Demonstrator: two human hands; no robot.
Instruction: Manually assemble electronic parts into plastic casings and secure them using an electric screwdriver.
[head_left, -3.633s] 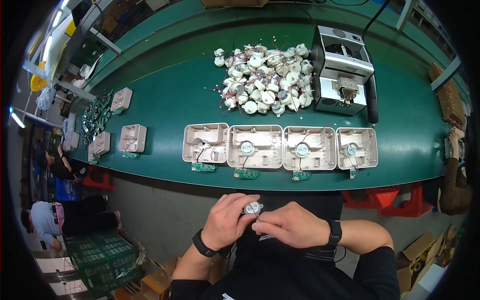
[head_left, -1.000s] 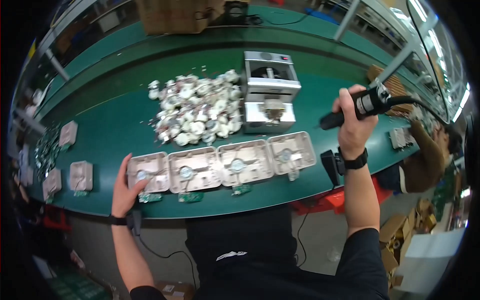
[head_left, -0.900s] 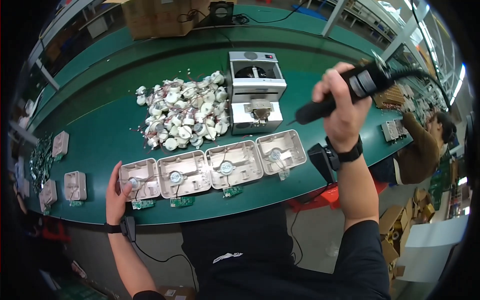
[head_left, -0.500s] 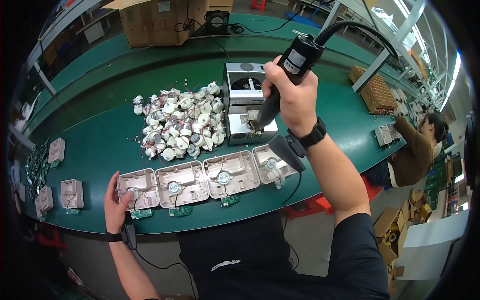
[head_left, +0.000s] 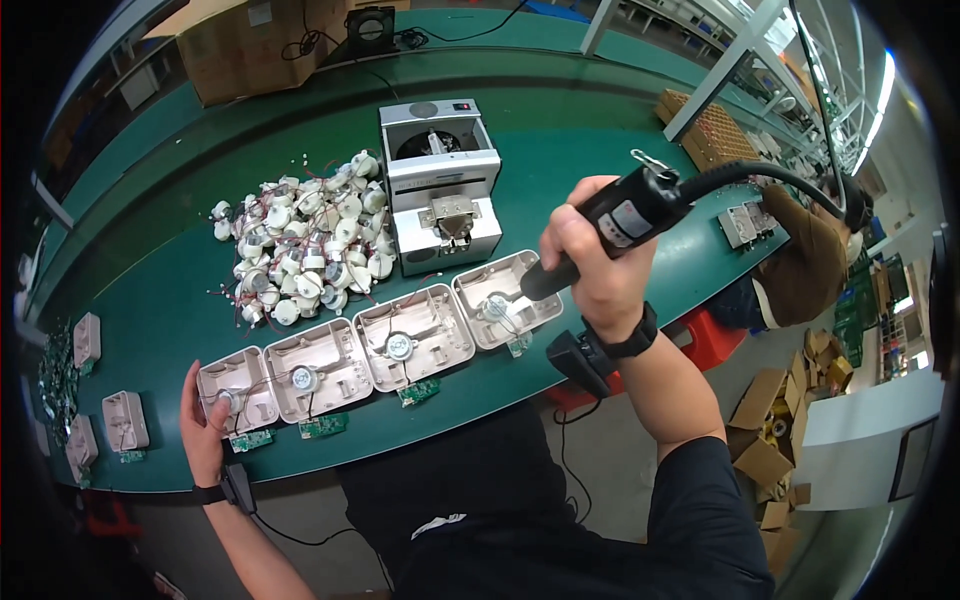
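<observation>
My right hand (head_left: 605, 265) is wrapped round a black electric screwdriver (head_left: 632, 212). Its tip end points down-left over the rightmost beige plastic housing (head_left: 478, 283); whether it touches cannot be made out. Inside that housing sits a round whitish motor-like part (head_left: 495, 308). At the other end of the row, my left hand (head_left: 205, 445) grips the leftmost housing (head_left: 252, 375), thumb over its round part and fingers along the outer wall. Two similar housings, one being the middle-left housing (head_left: 340, 350), stand between. Green circuit boards (head_left: 323, 426) hang by wires along the row's near side.
Behind the row stands a grey screw feeder (head_left: 440, 165), with a heap of white round wired parts (head_left: 310, 245) left of it. More housings (head_left: 125, 420) and loose circuit boards (head_left: 55, 375) lie far left. A co-worker (head_left: 810, 245) sits at the right.
My right hand has brought the screwdriver from the screw feeder down to the rightmost housing. My left hand stays on the leftmost housing. The whole view has shifted somewhat.
</observation>
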